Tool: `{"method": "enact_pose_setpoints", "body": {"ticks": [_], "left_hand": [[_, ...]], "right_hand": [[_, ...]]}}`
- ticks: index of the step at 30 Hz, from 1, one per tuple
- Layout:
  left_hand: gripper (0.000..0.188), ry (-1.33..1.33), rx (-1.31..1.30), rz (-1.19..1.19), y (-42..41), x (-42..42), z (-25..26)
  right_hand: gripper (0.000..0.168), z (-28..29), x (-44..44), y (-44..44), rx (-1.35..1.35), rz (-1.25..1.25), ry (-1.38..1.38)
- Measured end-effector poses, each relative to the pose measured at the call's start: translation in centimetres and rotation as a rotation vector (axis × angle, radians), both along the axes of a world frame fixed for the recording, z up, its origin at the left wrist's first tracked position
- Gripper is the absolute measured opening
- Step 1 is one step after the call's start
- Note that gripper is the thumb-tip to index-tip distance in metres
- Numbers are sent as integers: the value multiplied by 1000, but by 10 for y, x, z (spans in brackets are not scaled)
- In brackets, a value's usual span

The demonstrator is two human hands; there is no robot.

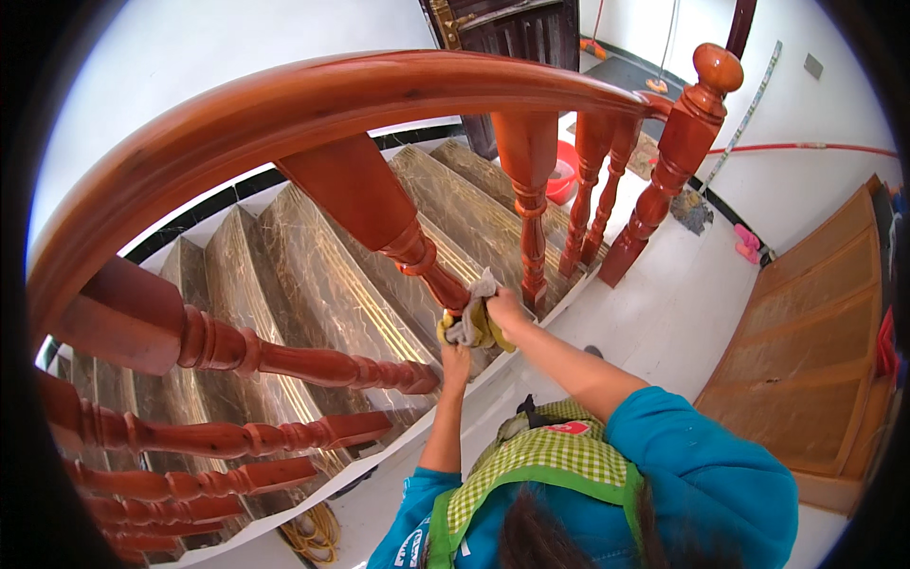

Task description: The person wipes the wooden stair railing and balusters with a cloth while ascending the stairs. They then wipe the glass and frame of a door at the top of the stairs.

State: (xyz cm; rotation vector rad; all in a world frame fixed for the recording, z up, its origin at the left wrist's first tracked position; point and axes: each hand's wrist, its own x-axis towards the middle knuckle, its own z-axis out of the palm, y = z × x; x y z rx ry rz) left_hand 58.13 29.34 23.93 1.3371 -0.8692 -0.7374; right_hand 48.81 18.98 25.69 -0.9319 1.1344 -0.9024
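Observation:
A grey and yellow cloth (469, 326) is wrapped against the lower end of a turned reddish-brown wooden baluster (446, 286). My right hand (506, 313) grips the cloth from the right side of the post. From below, my left hand (455, 355) holds the cloth's yellow part, and folds hide most of its fingers. Above both hands, the baluster widens into a square block that meets the curved wooden handrail (341, 99). The foot of this post is covered by the cloth and my hands.
Brown marble stairs (341, 277) with gold-coloured strips lie behind the railing. More balusters (306, 363) stand left. A newel post (668, 163), red bucket (561, 178), mop (691, 211) and pink slippers (746, 244) are at right. Wooden panelled furniture (803, 341) stands nearby; coiled yellow cable (313, 533) lies below.

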Motion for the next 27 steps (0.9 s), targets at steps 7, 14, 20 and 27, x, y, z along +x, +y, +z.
{"method": "enact_pose_setpoints", "body": {"ticks": [7, 14, 20, 27], "left_hand": [[58, -299, 88, -96, -6, 15, 41], [36, -187, 136, -247, -32, 23, 58], [28, -274, 247, -585, -48, 58, 67], [35, 29, 140, -141, -23, 36, 21]], "right_hand": [[20, 74, 9, 12, -169, 73, 243], [20, 32, 26, -34, -320, 210, 473], [23, 38, 46, -65, -420, 267, 664], [20, 66, 14, 0, -516, 73, 427]]}}
